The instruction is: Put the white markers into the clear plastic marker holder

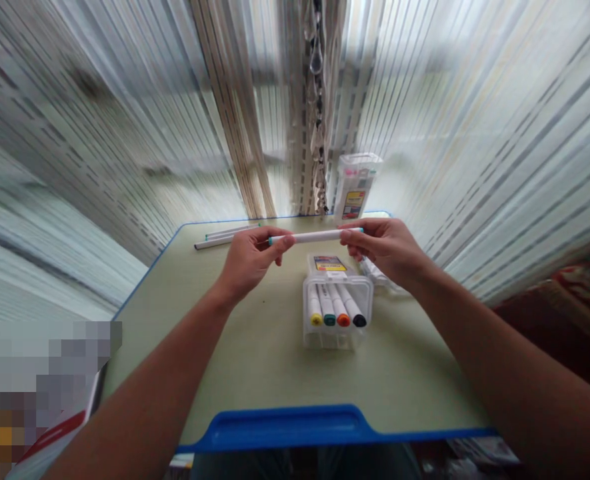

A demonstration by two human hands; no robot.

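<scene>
Held level above the table is a white marker pen (317,236) with light blue ends. My left hand (255,257) pinches its left end between thumb and fingers. At the other end, my right hand (382,243) grips it the same way. Below the pen, a clear plastic marker case (338,337) lies on its side with its mouth towards me. Several white markers (335,303) rest inside, their tips yellow, green, orange and black. Loose markers (222,239) lie on the table beyond my left hand.
The pale green table (245,373) has a blue rim with a tray (289,427) at the near edge. A second clear case (356,190) with markers stands upright at the back, before string curtains (139,120). Clear plastic packaging (375,273) lies beneath my right hand.
</scene>
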